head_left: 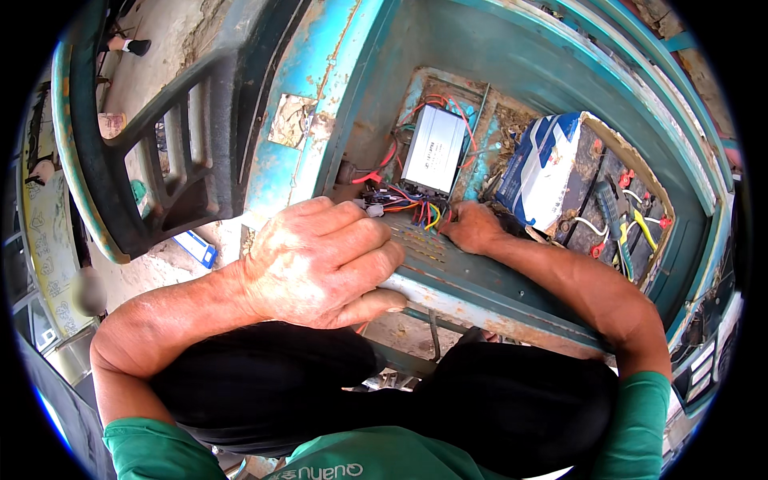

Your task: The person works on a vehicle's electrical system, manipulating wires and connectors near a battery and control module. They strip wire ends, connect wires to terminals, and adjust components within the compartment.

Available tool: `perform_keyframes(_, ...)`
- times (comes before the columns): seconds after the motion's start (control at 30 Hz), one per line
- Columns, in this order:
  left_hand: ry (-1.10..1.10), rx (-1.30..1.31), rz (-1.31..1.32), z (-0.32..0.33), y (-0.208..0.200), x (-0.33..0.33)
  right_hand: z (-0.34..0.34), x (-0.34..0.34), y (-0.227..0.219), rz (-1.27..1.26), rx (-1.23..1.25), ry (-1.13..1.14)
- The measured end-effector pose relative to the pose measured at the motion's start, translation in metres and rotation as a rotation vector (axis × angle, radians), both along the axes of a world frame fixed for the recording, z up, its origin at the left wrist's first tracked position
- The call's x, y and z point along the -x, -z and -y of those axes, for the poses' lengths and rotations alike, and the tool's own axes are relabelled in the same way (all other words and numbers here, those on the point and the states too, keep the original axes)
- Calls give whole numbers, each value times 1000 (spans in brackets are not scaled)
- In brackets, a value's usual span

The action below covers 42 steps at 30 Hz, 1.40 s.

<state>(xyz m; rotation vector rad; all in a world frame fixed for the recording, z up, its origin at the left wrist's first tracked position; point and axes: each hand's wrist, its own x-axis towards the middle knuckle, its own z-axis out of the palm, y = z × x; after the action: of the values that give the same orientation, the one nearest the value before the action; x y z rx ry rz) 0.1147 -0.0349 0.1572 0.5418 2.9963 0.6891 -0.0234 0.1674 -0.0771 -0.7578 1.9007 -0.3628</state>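
Wires (412, 205) by the right hand (474, 227) stretch lengthwise left to right

Lighting: bright, daylight-like. Left hand (320, 264): its back is strongly lit, highlights set on the knuckles. Right hand (474, 228): more dimly lit. Silver box (434, 150), beyond the hands: its top is bleached near white. Trousers (512, 400), below the hands: detail is lost in black. Far left of the left hand: one grey patch (90, 292) is blurred. Outer rim: edges are bent, corners blacked out.
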Motion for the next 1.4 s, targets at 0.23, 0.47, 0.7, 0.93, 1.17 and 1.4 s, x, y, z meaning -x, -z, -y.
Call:
perform_keyframes(0.23,-8,36,16,-2,-3,2,6,-1,-11,-78,-34,0)
perform_keyframes(0.47,-5,41,-11,-1,0,2,-5,12,-34,-57,51,86)
perform_keyframes(0.7,6,19,-49,-1,3,2,-21,14,-41,40,79,92)
perform_keyframes(0.93,1,26,-27,-1,2,2,-22,6,-16,7,22,51)
perform_keyframes(1.17,-16,67,-3,-5,-1,2,7,-2,-11,-4,11,-19)
perform_keyframes(1.4,-12,102,11,-4,-3,2,7,-4,-7,-95,43,9)
